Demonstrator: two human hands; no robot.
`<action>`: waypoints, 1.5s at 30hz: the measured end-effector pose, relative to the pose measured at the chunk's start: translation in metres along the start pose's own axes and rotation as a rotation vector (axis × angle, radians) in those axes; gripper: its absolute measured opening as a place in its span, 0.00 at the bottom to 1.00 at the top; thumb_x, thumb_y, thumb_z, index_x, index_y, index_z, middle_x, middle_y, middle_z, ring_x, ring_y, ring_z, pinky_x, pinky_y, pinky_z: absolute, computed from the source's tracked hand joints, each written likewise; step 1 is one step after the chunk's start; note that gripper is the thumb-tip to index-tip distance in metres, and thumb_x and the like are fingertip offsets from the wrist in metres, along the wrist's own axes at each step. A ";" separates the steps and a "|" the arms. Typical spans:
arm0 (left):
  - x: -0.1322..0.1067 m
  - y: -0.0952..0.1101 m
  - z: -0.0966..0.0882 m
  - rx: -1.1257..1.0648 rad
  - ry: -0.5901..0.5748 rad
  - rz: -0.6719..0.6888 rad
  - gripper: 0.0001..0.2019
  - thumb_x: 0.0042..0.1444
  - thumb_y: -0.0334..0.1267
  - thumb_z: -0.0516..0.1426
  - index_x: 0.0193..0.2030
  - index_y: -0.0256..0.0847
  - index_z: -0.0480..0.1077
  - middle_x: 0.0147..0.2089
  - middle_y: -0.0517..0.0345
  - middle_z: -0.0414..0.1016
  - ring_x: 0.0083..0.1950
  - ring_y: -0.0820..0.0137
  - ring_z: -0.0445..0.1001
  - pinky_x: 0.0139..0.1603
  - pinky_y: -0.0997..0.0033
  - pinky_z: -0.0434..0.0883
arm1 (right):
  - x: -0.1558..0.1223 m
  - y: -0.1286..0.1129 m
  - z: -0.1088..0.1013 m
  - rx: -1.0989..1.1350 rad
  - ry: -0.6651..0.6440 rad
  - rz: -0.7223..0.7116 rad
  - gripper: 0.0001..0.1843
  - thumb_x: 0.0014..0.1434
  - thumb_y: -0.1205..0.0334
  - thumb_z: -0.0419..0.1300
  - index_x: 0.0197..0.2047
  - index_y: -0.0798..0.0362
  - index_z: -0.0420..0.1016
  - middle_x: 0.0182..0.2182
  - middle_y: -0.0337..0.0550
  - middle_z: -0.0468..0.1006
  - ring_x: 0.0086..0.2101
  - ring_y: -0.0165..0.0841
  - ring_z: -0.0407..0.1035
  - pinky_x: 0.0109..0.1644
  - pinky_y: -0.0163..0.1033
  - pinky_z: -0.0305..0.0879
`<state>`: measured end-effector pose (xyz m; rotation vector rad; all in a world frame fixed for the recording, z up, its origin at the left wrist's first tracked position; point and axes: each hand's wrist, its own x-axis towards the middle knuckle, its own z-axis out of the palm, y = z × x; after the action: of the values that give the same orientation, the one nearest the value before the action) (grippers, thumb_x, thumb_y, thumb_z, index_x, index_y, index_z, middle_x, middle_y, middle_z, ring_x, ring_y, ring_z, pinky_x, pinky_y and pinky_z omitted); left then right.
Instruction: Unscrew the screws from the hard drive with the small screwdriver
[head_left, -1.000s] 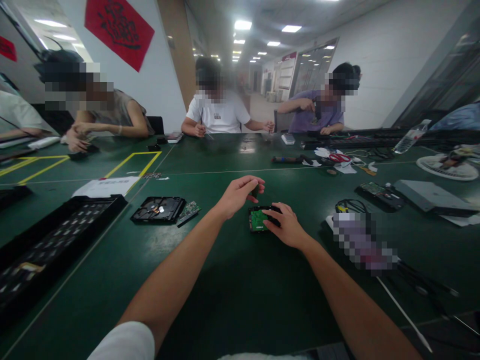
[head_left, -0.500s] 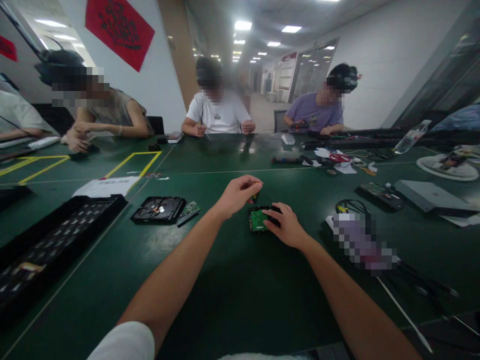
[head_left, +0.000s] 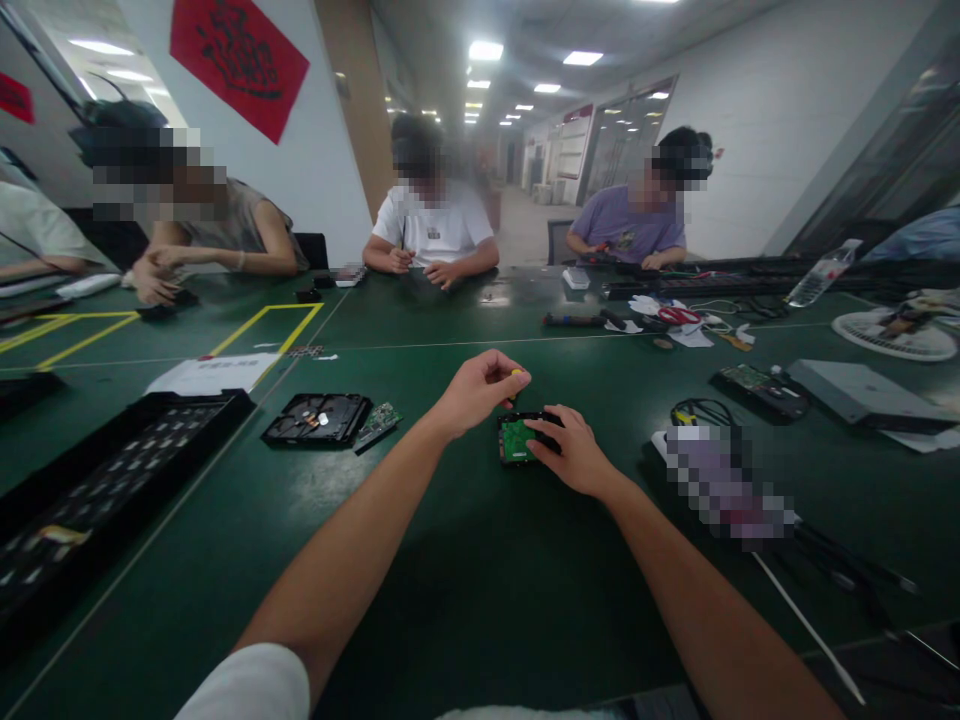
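"One yellow-topped tool (head_left: 517,372) is being pinched in the left hand (head_left: 481,387)?"
"Yes, best kept upright; the green-boarded drive (head_left: 513,440) is being steadied on the table (head_left: 465,570) under the right hand (head_left: 577,452), fingers spread."

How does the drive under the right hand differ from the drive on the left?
The first drive shows a green board; the left drive shows a mostly black face. The right hand rests on the first drive; no hand touches the left drive. Both lie on the green table.
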<state>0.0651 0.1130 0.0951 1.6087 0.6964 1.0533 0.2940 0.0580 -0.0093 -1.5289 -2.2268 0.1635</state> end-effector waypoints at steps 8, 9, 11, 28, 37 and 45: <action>0.000 0.002 -0.001 -0.065 -0.096 0.017 0.15 0.63 0.46 0.63 0.49 0.38 0.71 0.43 0.51 0.78 0.45 0.67 0.77 0.38 0.72 0.75 | 0.001 -0.001 -0.001 -0.012 -0.001 -0.001 0.24 0.70 0.44 0.57 0.67 0.36 0.72 0.67 0.51 0.65 0.68 0.53 0.55 0.66 0.65 0.58; 0.000 0.002 -0.002 -0.057 -0.094 0.016 0.16 0.63 0.47 0.62 0.50 0.38 0.72 0.43 0.51 0.78 0.45 0.68 0.76 0.38 0.72 0.75 | 0.001 -0.001 -0.001 -0.013 0.001 -0.002 0.24 0.70 0.44 0.57 0.66 0.37 0.72 0.67 0.52 0.65 0.68 0.53 0.55 0.66 0.65 0.58; 0.002 0.000 -0.002 -0.068 -0.086 0.003 0.17 0.64 0.50 0.60 0.50 0.38 0.74 0.44 0.51 0.77 0.44 0.68 0.76 0.38 0.71 0.75 | 0.001 -0.002 -0.001 -0.011 0.003 0.000 0.24 0.70 0.44 0.57 0.66 0.37 0.73 0.66 0.52 0.65 0.68 0.53 0.55 0.65 0.65 0.58; 0.002 -0.004 -0.003 0.027 0.087 -0.014 0.18 0.55 0.49 0.69 0.38 0.38 0.70 0.36 0.55 0.75 0.35 0.72 0.73 0.31 0.73 0.73 | 0.000 -0.002 -0.002 0.000 -0.014 0.003 0.25 0.70 0.43 0.56 0.67 0.37 0.72 0.67 0.51 0.64 0.68 0.52 0.53 0.67 0.65 0.57; 0.003 0.000 -0.002 -0.068 -0.038 0.011 0.14 0.63 0.47 0.61 0.47 0.38 0.74 0.43 0.51 0.78 0.42 0.69 0.76 0.33 0.74 0.74 | 0.001 -0.001 0.000 -0.009 -0.004 0.012 0.25 0.70 0.43 0.56 0.66 0.36 0.72 0.67 0.50 0.65 0.68 0.53 0.53 0.66 0.66 0.57; 0.003 -0.004 -0.001 -0.030 0.064 0.026 0.16 0.55 0.44 0.69 0.39 0.38 0.69 0.40 0.53 0.79 0.36 0.72 0.74 0.32 0.73 0.75 | 0.000 -0.001 0.000 -0.005 0.006 -0.001 0.24 0.70 0.43 0.56 0.66 0.36 0.73 0.66 0.51 0.65 0.68 0.52 0.54 0.66 0.64 0.58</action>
<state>0.0660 0.1168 0.0918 1.5678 0.7006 1.1337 0.2928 0.0579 -0.0089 -1.5291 -2.2250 0.1535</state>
